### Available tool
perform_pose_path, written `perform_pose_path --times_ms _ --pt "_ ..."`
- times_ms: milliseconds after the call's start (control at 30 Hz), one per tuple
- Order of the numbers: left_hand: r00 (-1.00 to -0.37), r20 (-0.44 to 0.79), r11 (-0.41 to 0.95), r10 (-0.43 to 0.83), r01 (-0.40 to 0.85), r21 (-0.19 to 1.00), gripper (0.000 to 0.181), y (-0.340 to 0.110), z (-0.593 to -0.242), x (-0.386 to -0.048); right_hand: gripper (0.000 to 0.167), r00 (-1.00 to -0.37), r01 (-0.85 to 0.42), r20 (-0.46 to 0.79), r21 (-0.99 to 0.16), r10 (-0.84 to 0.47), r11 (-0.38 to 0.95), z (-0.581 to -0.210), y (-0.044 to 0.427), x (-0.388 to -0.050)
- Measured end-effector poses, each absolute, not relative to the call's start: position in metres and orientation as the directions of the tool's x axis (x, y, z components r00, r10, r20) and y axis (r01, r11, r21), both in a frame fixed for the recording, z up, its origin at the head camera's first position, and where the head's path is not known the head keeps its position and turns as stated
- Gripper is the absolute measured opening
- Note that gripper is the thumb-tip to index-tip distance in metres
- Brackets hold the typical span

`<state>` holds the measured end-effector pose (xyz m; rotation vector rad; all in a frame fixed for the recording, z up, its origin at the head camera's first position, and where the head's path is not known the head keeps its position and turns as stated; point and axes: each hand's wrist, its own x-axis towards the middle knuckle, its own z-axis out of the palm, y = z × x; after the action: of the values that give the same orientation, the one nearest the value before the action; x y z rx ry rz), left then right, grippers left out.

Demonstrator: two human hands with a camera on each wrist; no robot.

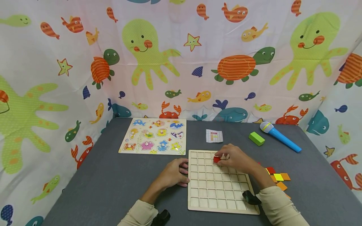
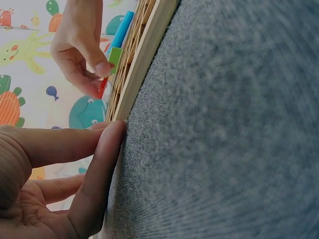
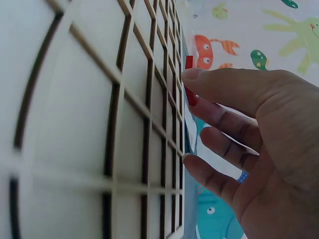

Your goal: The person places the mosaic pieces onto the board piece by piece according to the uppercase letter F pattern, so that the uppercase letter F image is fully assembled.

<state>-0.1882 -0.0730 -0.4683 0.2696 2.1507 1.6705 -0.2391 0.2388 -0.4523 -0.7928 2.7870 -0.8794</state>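
Observation:
A wooden grid board (image 1: 216, 201) lies on the grey table, its compartments bare. My right hand (image 1: 236, 159) is over the board's far part and pinches a red tile (image 1: 216, 159) between thumb and fingers. In the right wrist view the right hand (image 3: 269, 124) holds the red tile (image 3: 189, 82) on edge, just off the grid. Against the board's left edge rests my left hand (image 1: 173, 174), fingers relaxed. The left wrist view has the left hand's (image 2: 65, 184) fingertips touching the board's side (image 2: 144, 64).
Orange, yellow and red tiles (image 1: 278, 177) lie right of the board, partly behind the right forearm. Beyond the board are a small pattern card (image 1: 214, 136), a green block (image 1: 256, 138) and a blue toy microphone (image 1: 285, 140). A sea-animal puzzle (image 1: 154, 137) lies at the back left.

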Motion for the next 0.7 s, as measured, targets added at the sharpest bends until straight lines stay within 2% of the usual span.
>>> perform_pose_path --times_ms 700 --pt "-0.902 -0.199 0.281 0.382 -0.092 0.955 0.079 -0.073 -0.466 -0.187 0.025 -0.838 -0.486 0.048 -0.519 -0.544 0.703 -0.452 0.204 -0.241"
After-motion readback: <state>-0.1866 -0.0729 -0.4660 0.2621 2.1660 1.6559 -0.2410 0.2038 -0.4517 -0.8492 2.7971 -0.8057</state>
